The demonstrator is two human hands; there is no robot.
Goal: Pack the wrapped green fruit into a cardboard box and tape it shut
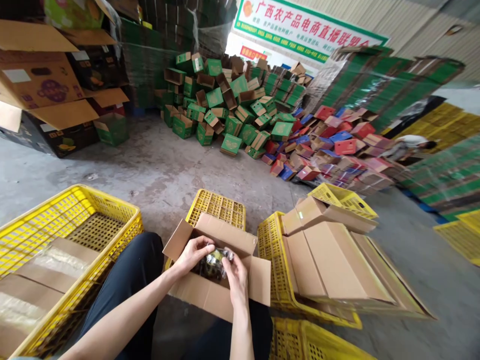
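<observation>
An open cardboard box (225,227) with its flaps folded out stands in front of me on an upturned yellow crate (217,206). Over the box's opening, my left hand (195,254) and my right hand (235,276) pinch a shiny clear plastic bag (215,260) from either side. Yellow-green and dark contents show through the plastic, but their kind is not clear. The fingers of both hands are closed on the plastic. Dark shapes lie lower in the box, partly hidden by the hands.
At left, a yellow crate (112,212) holds taped cardboard boxes (48,270). Flattened cartons (337,260) lean in another yellow crate (270,250) at right. Farther off are heaps of green boxes (230,144) and red boxes (345,146). A person (408,144) bends over at far right.
</observation>
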